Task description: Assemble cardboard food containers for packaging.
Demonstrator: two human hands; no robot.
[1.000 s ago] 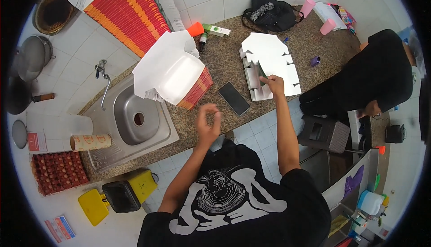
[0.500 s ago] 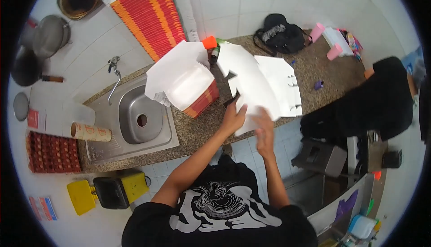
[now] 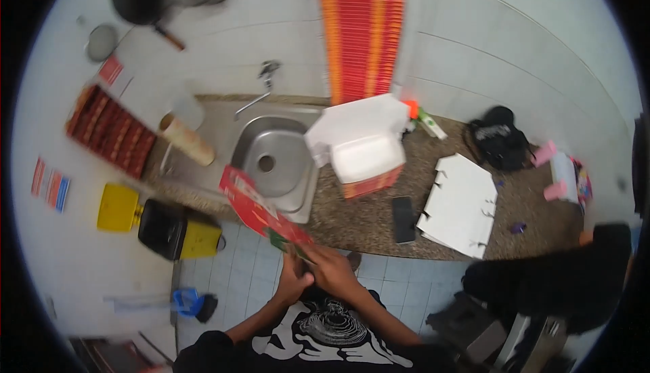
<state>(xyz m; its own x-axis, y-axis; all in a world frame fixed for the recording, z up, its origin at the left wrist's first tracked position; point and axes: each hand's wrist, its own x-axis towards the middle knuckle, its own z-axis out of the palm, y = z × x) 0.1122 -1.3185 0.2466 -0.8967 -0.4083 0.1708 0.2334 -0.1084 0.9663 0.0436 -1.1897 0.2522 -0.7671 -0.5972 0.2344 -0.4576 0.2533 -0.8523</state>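
A flat cardboard box blank (image 3: 261, 214), red with a green part near my fingers, is held tilted in front of my body, pointing up toward the sink. My left hand (image 3: 292, 283) grips its near end, and my right hand (image 3: 332, 273) closes on the same end just beside it. On the counter beyond, a folded box (image 3: 371, 184) with red sides and a white inside stands with its lid raised. To its right lie flat white cardboard blanks (image 3: 462, 203), with a black phone (image 3: 403, 219) between them and the box.
A steel sink (image 3: 271, 159) lies left of the folded box, with a cardboard tube (image 3: 187, 140) at its edge. Tall stacked red and orange cartons (image 3: 362, 48) stand behind. A black bag (image 3: 500, 139) is at the right. A yellow bin (image 3: 200, 237) stands on the floor; a person in black (image 3: 548, 285) is on the right.
The blank has left the counter area and come left, turning from its white face to its red one. Both hands now grip it together; the phone is uncovered. My view has swung left.
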